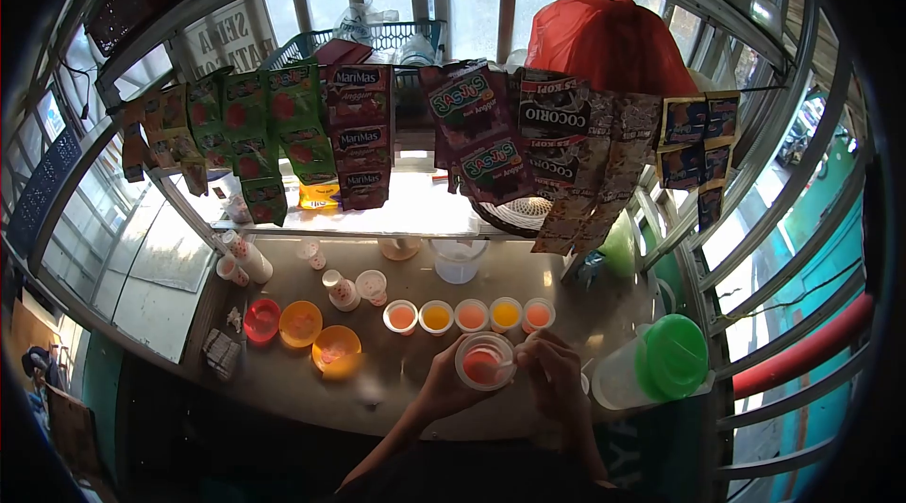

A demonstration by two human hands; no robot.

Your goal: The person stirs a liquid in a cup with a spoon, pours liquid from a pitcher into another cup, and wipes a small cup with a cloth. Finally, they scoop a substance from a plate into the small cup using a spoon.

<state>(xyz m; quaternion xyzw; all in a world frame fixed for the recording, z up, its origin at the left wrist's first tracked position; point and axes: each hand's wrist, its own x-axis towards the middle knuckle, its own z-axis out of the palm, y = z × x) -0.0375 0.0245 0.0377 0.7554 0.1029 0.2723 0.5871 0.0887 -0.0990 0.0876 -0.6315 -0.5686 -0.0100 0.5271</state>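
Observation:
My left hand [447, 390] is wrapped round a clear plastic cup [485, 361] with reddish-pink liquid in it, held above the counter and tilted toward me. At the cup's right rim, my right hand [552, 371] has its fingers pinched together. A pale, thin piece reaches from those fingers into the cup, too small to name. Just beyond the held cup is a row of several filled cups [472, 315], some with pink drink and some with orange. To the right of my right hand stands a plastic pitcher [623, 378] with a green lid [673, 357].
At left on the counter [425, 411] are a red bowl [262, 321] and two orange bowls [337, 352]. Stacked cups [342, 291] and a clear tub [457, 260] stand farther back. Drink sachets [359, 140] hang across the front, with a red plastic bag [609, 45] above.

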